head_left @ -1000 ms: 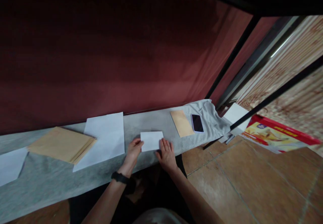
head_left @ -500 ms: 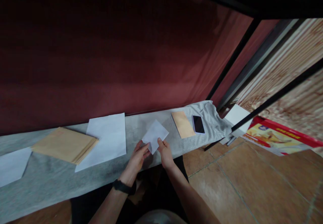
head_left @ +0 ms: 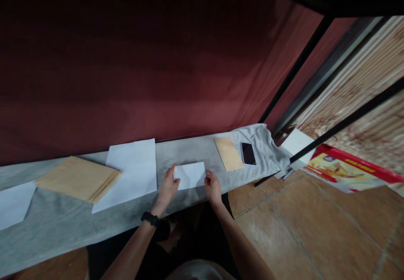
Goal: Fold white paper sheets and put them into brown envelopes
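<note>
Between my two hands is a small white sheet of paper (head_left: 190,175), seemingly folded, held level just over the grey cloth. My left hand (head_left: 169,184) pinches its left edge, thumb toward me. At the opposite short edge, my right hand (head_left: 213,186) grips the lower right corner with curled fingers. A single brown envelope (head_left: 229,154) lies to the right of the paper, apart from both hands. On the left, a stack of brown envelopes (head_left: 78,178) partly covers a pile of large white paper (head_left: 134,166).
A phone (head_left: 248,154) lies right of the single envelope on the cloth-covered narrow table (head_left: 63,229). More white paper (head_left: 15,204) is at far left. A dark red wall (head_left: 173,82) rises behind. A red and yellow box (head_left: 347,168) and black frame bars (head_left: 296,69) stand at right.
The white paper has turned from a slanted, diamond-like position to a level rectangle. My hands have moved apart to its two short ends.
</note>
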The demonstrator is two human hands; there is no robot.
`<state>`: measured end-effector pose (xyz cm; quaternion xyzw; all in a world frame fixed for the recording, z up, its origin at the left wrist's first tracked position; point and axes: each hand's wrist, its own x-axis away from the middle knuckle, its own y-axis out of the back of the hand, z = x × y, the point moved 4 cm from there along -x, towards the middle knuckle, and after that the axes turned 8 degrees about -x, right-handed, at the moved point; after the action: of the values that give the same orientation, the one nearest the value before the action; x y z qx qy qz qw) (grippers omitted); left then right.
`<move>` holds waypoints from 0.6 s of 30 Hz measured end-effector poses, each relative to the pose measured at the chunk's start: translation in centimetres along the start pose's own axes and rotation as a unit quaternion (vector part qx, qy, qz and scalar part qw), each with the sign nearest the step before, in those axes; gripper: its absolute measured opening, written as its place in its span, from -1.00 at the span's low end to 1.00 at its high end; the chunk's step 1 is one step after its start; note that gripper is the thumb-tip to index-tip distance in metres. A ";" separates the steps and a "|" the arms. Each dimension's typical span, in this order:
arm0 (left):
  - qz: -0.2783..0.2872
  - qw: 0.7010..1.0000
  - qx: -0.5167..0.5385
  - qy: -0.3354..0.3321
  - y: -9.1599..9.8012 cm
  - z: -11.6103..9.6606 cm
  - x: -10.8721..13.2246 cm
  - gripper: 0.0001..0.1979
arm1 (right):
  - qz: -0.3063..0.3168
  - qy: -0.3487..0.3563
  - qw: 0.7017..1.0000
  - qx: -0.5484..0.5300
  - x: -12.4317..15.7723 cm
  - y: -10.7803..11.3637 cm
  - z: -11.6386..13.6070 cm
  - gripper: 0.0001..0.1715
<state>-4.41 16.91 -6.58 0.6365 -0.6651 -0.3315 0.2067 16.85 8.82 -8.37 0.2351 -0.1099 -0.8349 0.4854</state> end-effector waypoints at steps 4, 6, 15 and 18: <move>0.000 0.999 -0.043 -0.023 -0.6 -0.2 0.3 -0.38 | 0.016 0.016 0.995 0.094 0.1 -0.1 0.3 -0.49; -0.007 0.997 -0.067 -0.032 -0.7 -0.4 0.4 -0.40 | 0.031 0.030 0.989 0.143 0.0 -0.1 0.5 -0.51; 0.025 0.956 -0.238 -0.170 -3.1 -4.3 3.4 -0.52 | 0.100 0.126 0.958 0.236 1.8 -0.3 1.0 -0.50; 0.075 0.937 -0.240 -0.243 -5.4 -5.7 4.7 -0.49 | 0.115 0.136 0.955 0.236 2.4 -0.1 0.7 -0.47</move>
<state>2.91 11.41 -7.06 0.4164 -0.6413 -0.6095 0.2094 15.43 6.73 -8.45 0.4396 -0.2628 -0.6841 0.5193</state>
